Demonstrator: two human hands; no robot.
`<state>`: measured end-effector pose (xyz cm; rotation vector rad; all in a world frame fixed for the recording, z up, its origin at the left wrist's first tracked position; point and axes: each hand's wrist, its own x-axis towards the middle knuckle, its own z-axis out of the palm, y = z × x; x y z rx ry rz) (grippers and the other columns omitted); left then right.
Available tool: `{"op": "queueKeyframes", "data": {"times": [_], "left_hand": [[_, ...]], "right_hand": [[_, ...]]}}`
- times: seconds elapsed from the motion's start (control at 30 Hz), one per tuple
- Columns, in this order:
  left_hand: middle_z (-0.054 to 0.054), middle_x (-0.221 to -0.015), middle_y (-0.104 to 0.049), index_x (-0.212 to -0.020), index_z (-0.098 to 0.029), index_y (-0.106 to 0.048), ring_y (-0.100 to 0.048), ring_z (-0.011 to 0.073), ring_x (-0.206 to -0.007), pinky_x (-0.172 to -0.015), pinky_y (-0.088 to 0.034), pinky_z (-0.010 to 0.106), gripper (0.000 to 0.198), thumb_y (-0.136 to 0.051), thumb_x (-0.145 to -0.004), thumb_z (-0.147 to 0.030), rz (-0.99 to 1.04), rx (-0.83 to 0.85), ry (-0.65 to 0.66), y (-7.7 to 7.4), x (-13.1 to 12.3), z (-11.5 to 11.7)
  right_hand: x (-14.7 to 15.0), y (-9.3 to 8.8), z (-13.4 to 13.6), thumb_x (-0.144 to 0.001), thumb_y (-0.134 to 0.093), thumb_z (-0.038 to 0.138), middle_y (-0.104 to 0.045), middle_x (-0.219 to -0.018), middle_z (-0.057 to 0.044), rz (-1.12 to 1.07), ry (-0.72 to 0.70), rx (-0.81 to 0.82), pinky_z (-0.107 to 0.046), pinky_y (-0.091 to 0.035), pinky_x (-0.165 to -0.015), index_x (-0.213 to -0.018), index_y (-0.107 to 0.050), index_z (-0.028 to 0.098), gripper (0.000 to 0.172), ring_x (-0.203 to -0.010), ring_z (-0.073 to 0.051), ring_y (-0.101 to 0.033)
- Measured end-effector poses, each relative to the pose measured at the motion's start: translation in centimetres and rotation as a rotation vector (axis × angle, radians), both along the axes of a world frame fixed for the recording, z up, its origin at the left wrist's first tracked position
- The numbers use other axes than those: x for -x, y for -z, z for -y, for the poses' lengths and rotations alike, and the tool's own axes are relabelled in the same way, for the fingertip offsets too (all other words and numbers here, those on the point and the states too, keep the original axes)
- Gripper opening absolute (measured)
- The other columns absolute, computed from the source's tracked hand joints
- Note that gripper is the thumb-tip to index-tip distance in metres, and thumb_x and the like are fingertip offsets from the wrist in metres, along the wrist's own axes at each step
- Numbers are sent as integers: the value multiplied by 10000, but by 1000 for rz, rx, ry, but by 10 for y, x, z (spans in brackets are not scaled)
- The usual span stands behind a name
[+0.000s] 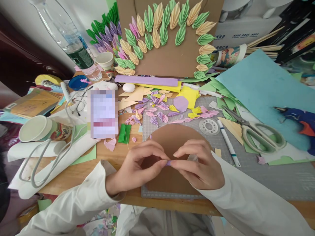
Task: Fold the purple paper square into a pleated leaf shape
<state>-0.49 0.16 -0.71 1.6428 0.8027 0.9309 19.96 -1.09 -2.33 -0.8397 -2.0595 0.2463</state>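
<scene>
Between the fingertips of both hands is a small piece of purple paper (168, 162), mostly covered by the fingers. My left hand (145, 164) pinches it from the left, thumb and forefinger together. From the other side my right hand (200, 164) grips it, with its forefinger raised a little. Both hands are over a round brown cardboard disc (172, 137) on a grey cutting mat (261, 180). Pleated paper leaves in purple, pink and yellow (162, 117) lie loose just behind the disc.
Scissors (256, 131), a white marker (228, 144) and a blue glue gun (295, 118) lie to the right. At left are a phone (104, 113), paper cups (35, 128) and a bottle (73, 49). Behind stands brown cardboard (162, 62) edged with green and cream leaves.
</scene>
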Motion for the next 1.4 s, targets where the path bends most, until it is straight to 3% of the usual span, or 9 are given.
{"op": "queueKeyframes", "data": {"times": [0.3, 0.97, 1.27, 1.4], "left_hand": [[68, -877, -676, -1001, -161, -703, -660, 141, -777, -701, -556, 247, 199, -685, -809, -110, -62, -257, 21, 1, 3, -1], [51, -875, -679, -995, -177, -711, -661, 129, -782, -713, -557, 241, 222, -678, -806, -67, -20, -199, 4, 0, 2, 0], [47, -866, -663, -989, -179, -711, -658, 119, -749, -679, -562, 228, 199, -667, -824, -78, -53, -250, 2, 1, 3, 0], [52, -875, -667, -999, -165, -699, -646, 121, -751, -667, -552, 234, 181, -666, -835, -96, -105, -357, -30, 5, 4, 0]], "right_hand": [[3, -1, -1, -864, -605, 154, -664, -818, -16, -139, 11, 115, -313, -512, -714, -882, -632, 225, 78, -768, -153, -603], [2, 4, 1, -879, -588, 133, -643, -861, -20, -161, -58, 179, -316, -501, -722, -929, -643, 231, 123, -797, -150, -573], [6, 1, 4, -838, -627, 101, -660, -812, -14, -286, -89, 349, -285, -486, -631, -891, -614, 211, 123, -723, -131, -596], [4, 2, 4, -822, -634, 79, -646, -806, -10, -332, -104, 418, -274, -486, -637, -886, -605, 209, 148, -733, -122, -597]]}}
